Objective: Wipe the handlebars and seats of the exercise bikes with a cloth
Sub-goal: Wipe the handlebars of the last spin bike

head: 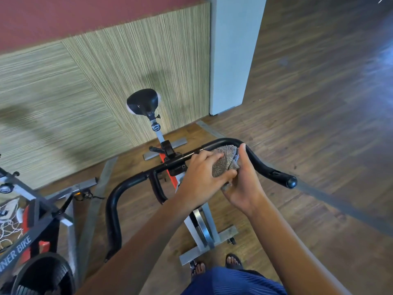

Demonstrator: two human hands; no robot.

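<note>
Both hands on the job: left hand lies over the speckled grey-brown terry cloth with fingers curled onto it, and right hand cups the cloth from below w/ thumb raised against the black tubular steel handlebar. Cloth is wadded into a ball betw. the two palms, at the bar's right-hand bend, just right of the centre clamp; can't tell if it is really pressed on the tube or only held in front of it. Risks as I judge them: wadded cloth gives a small contact patch, so a pass may skip the underside of the tube; a loose corner hanging below the right palm could snag on the clamp hardware and pull the cloth out of the grip. Rounded black end cap and the whole left loop of the bar lie well apart from the cloth, so easy to miss. Black padded saddle-shaped seat is on the far side, by the striped wall panel; reaching it means going round, w/ sandalled toes just beside the grey steel base foot, so a stub or trip hazard. Second grey-and-orange bike stands close on the left w/ loose white cables near it.
</note>
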